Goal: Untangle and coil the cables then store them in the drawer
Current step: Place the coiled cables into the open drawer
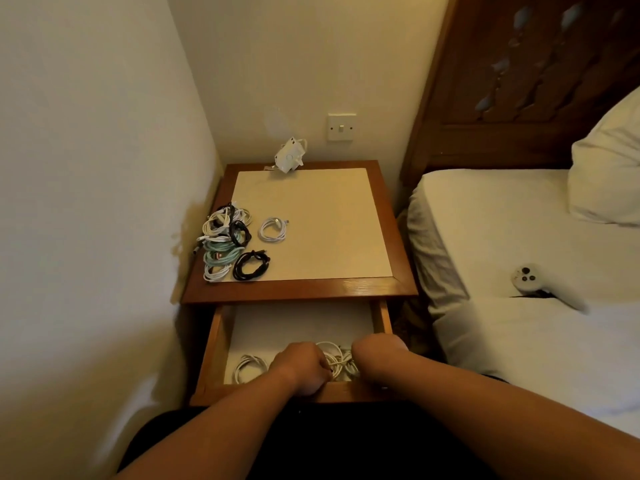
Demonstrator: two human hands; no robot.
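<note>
- Several coiled cables (223, 237), white, green and black, heaped at left edge of tabletop (329, 230); black coil (251, 265) and single white coil (273, 229) just beside heap, apart from each other.
- Open drawer (212, 348) below tabletop; stored white coil (248, 368) lying in its left part.
- White adapter (290, 154) at back edge of tabletop, close to wall.
- Left grip (301, 367) over drawer front, fingers curled round white cable bundle (341, 358) lying in drawer's right part.
- Right grip (375, 351) knuckles-up just beside bundle; fingers hidden, so closed or open impossible to tell.
- White controller (526, 278) on bed (502, 209), far right.
</note>
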